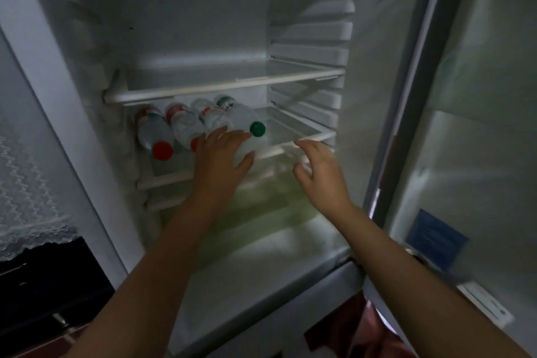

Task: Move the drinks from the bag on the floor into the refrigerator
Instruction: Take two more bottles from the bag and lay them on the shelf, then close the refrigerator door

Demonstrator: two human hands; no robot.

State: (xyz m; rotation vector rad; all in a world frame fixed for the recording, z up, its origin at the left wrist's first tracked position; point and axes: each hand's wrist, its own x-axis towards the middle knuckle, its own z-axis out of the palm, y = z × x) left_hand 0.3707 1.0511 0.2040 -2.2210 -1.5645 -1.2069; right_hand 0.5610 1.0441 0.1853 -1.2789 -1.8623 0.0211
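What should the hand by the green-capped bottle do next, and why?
Probably nudge the clear plastic bottle with the green cap further back. The left hand rests on its front end, which lies at the glass shelf's front beside the red-capped bottles, while the right hand hovers empty.

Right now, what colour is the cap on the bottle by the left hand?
Green: the cap on the clear bottle beside the left hand, seen in the head view.

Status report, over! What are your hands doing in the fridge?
Left hand on green-capped bottle, open. Right hand open, empty. Nothing blocking the shelf.
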